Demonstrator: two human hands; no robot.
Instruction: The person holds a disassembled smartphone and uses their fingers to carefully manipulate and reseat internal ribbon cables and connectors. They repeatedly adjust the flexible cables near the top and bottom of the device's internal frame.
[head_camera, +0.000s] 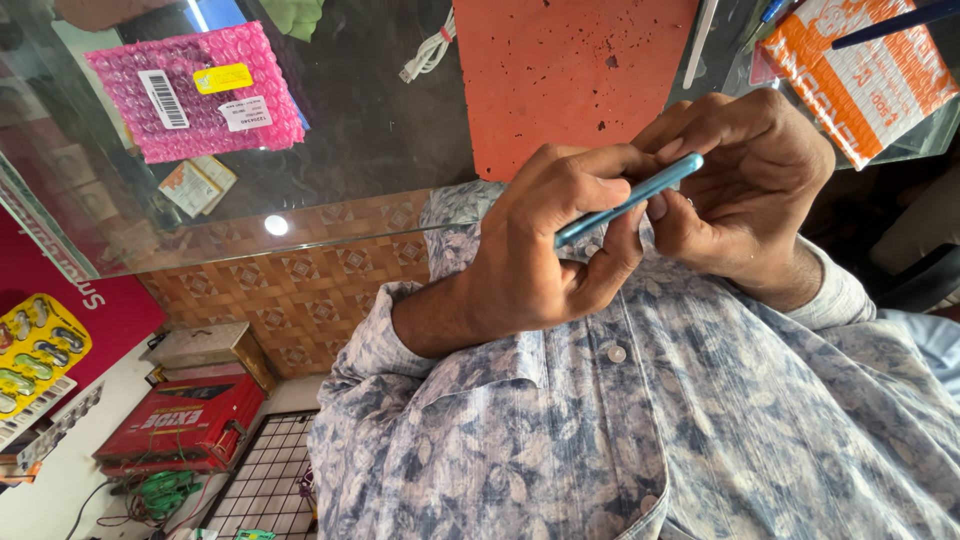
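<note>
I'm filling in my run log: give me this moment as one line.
left hand: grips blue phone edge-on | right hand: fingers on phone's far end | behind: orange mat on glass counter, pink bubble mailer

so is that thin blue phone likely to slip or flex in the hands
The blue phone looks rigid: seen edge-on, it stays straight between the left hand and right hand. Its glossy edge suggests it may be slippery. Being so thin, it is probably light, and perhaps fragile if dropped.

A slim, light-blue phone (628, 201) was seen edge-on, tilted with its right end higher than its left. It lay at the right of centre, just off the near edge of the glass counter.
</note>
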